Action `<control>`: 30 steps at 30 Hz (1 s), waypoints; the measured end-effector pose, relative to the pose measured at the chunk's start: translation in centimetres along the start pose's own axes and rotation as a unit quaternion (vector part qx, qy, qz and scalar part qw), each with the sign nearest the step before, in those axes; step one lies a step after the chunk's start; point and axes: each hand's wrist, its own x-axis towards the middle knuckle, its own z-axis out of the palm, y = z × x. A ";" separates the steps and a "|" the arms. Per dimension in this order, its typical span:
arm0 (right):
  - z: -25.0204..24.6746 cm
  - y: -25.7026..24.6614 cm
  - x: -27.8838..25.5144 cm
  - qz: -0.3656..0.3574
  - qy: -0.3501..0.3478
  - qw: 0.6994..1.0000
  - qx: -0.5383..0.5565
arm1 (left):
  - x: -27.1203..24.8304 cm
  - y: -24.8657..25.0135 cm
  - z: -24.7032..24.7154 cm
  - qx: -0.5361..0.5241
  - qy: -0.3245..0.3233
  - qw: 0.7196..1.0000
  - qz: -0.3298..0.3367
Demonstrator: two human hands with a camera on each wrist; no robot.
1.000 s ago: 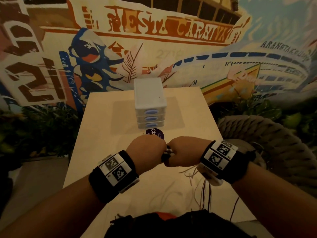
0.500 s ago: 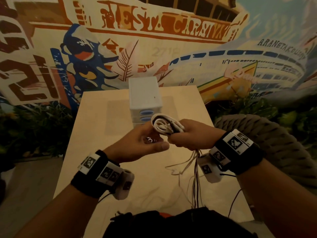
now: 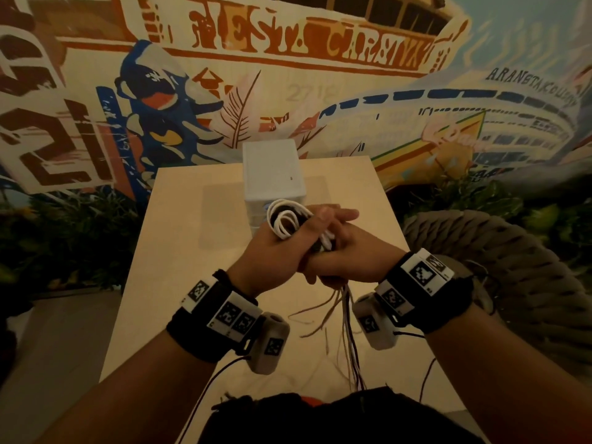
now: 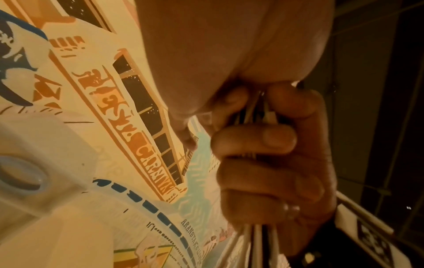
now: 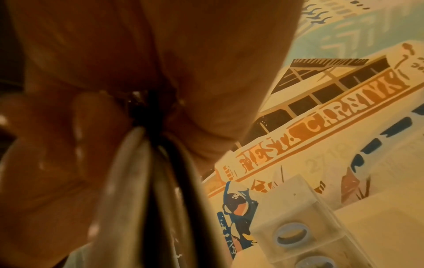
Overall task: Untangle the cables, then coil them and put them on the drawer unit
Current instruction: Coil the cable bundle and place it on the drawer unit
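A bundle of white and dark cables (image 3: pixel 286 219) is looped into a coil and held above the table in front of the white drawer unit (image 3: pixel 272 168). My left hand (image 3: pixel 282 248) wraps the loops, its thumb laid across them and its fingers reaching past. Under it, my right hand (image 3: pixel 352 261) grips the gathered strands. In the left wrist view the right hand's fingers (image 4: pixel 263 141) curl round the strands. Loose cable ends (image 3: pixel 344 315) hang down from the right hand to the table's near edge. They fill the right wrist view as cable strands (image 5: pixel 146 172).
The drawer unit stands at the far middle of the pale wooden table (image 3: pixel 179 251), its blue handles (image 5: pixel 291 235) facing me. A woven rope seat (image 3: pixel 487 251) is close on the right. Plants (image 3: pixel 64 238) line the left, and a painted mural wall is behind.
Both hands rose and moved forward toward the drawer unit. The fists parted, the cable loops came up into view, and my left hand closed over them.
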 end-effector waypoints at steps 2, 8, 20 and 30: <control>-0.1 0.5 -0.3 0.006 0.002 1.000 -0.008 | 0.1 0.1 0.2 -0.020 0.033 0.999 0.029; 1.0 3.8 -1.4 0.067 -0.030 0.996 -0.041 | 0.1 0.6 -0.1 -0.173 0.107 0.979 0.005; 0.2 5.4 -4.9 0.142 0.024 0.989 -0.028 | -1.1 -0.7 -3.8 0.184 -0.020 0.982 -0.040; -0.2 2.7 -3.9 0.209 0.035 0.972 -0.101 | -1.5 0.1 -4.1 0.496 -0.166 0.852 -0.024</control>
